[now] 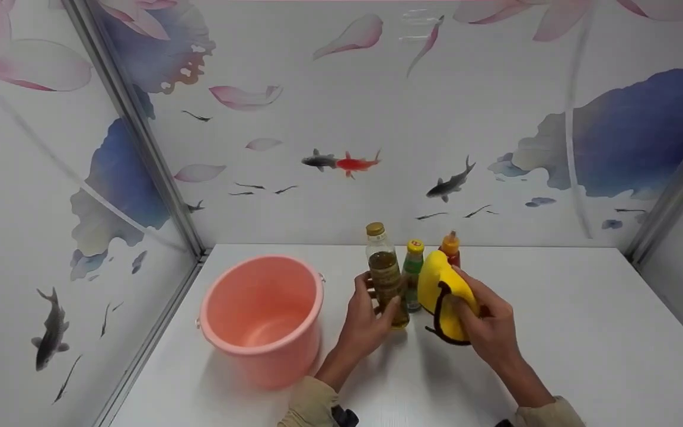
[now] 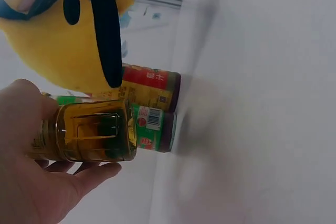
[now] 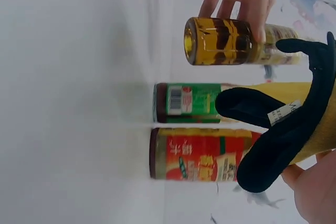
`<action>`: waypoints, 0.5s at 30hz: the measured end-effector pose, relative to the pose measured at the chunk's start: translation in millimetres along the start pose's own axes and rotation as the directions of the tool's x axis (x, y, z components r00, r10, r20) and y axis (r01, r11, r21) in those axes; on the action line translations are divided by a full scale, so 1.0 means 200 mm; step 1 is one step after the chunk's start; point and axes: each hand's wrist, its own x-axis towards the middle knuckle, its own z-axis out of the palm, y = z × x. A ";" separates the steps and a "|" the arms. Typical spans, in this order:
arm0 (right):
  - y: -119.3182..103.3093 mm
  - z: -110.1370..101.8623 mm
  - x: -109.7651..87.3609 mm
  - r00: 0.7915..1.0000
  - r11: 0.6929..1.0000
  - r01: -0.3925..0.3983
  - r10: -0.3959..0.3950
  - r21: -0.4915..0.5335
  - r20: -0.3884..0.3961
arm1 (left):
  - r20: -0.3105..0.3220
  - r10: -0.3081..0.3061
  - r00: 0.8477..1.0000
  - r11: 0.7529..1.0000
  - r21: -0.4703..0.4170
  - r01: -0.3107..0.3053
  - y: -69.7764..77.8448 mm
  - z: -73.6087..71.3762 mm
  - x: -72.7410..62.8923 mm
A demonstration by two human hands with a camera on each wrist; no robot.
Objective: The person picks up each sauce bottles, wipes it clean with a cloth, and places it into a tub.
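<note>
A clear glass bottle (image 1: 385,273) with a gold cap and amber-brown liquid is gripped by my left hand (image 1: 366,323), slightly tilted. Its base (image 2: 126,129) is held off the table in the left wrist view. My right hand (image 1: 488,325) pinches a soft yellow plush thing (image 1: 436,279) with black parts; a white tag (image 3: 284,113) shows in the right wrist view. Between and behind the hands stands a green-labelled bottle (image 1: 414,268) with a yellow cap. Beside it, a red sauce bottle (image 1: 452,251) with an orange nozzle cap is partly hidden by the plush thing.
A pink bucket (image 1: 261,350) stands on the white table (image 1: 584,344) to the left of my left hand; its visible inside holds nothing. Behind the table rises a white wall panel (image 1: 329,207) printed with fish and petals. Metal posts (image 1: 163,172) edge the panels at the sides.
</note>
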 end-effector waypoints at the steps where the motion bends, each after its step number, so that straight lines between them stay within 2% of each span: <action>1: 0.00 0.01 0.00 1.000 1.000 -0.011 0.011 0.021 -0.007 | 0.005 0.013 1.000 1.000 0.005 -0.013 0.02 0.00 -0.01; 3: 0.01 0.03 -0.01 0.999 0.998 -0.040 0.041 0.056 -0.020 | 0.019 0.041 0.999 0.999 0.017 -0.041 0.05 0.02 -0.03; 8: 0.03 0.08 -0.05 0.995 0.994 -0.096 0.098 0.055 -0.020 | 0.075 0.062 0.995 0.998 0.030 -0.064 0.11 0.05 -0.08; 11: 0.03 0.10 -0.05 0.994 0.993 -0.100 0.102 0.063 -0.027 | 0.112 0.088 0.990 0.995 0.036 -0.092 0.12 0.07 -0.11; 15: 0.01 0.12 -0.04 0.989 0.989 -0.113 0.121 0.095 -0.083 | 0.181 0.117 0.976 0.991 0.035 -0.126 0.12 0.09 -0.12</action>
